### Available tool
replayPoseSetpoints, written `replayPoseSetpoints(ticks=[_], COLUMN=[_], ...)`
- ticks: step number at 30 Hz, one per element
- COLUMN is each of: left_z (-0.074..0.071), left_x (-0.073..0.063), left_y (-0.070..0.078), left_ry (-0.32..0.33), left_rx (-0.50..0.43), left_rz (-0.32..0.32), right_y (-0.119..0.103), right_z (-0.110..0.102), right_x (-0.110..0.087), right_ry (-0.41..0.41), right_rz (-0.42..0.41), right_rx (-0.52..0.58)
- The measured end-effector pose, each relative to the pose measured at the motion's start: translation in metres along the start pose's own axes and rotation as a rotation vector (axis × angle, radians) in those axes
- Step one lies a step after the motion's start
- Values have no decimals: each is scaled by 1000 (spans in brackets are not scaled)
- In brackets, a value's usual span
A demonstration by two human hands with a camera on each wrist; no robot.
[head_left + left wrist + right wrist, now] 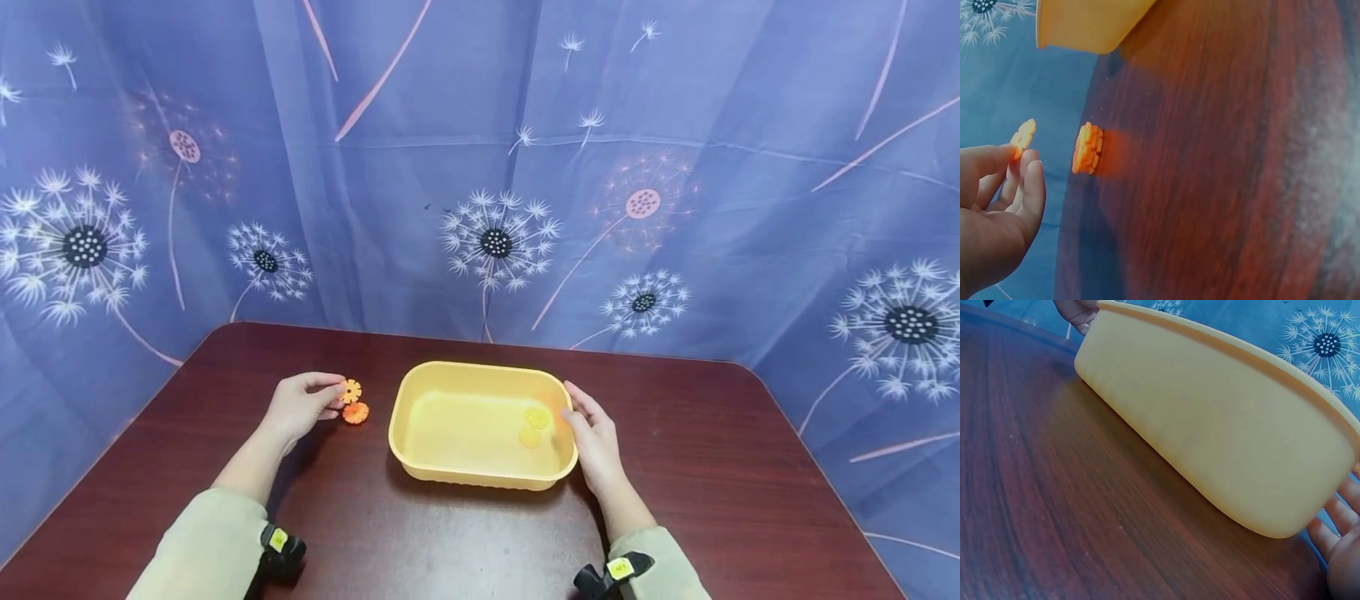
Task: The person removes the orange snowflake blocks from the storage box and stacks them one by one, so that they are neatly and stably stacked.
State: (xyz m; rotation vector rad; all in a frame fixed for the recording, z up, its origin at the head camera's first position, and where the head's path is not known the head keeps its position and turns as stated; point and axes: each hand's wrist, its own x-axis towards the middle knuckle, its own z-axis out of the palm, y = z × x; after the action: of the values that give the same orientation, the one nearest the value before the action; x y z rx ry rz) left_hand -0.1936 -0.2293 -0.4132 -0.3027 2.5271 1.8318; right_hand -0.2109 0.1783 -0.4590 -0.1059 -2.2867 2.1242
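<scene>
Between thumb and fingertips, my left hand (303, 408) pinches a light orange notched disc (350, 391), shaped like a flower. In the left wrist view that disc (1023, 138) is seen nearly edge-on, raised above the table. Just below it on the table lies a small stack of orange notched discs (356, 413), whose layered edges (1088, 149) show. My right hand (597, 442) grips the right end of a yellow plastic basin (442, 473), thumb over the rim and fingers along the outside wall (1210, 425). Two yellow notched discs (536, 417) lie inside the basin near the right end.
The basin stands on a dark reddish-brown wooden table (697, 483), between the two hands. A blue curtain (405, 208) with dandelion prints hangs right behind the table's far edge. Black cameras (281, 554) are strapped to both wrists.
</scene>
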Motion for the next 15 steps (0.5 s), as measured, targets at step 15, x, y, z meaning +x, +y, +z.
replayPoseSetpoints(ticks=[15], left_z=[-1], left_x=[3], left_y=[-11], left_ry=[-28], left_rx=[-13], left_rz=[-62], right_y=[-1], right_z=[0], right_x=[1], right_ry=[-3], right_rz=[14], right_rx=[-12])
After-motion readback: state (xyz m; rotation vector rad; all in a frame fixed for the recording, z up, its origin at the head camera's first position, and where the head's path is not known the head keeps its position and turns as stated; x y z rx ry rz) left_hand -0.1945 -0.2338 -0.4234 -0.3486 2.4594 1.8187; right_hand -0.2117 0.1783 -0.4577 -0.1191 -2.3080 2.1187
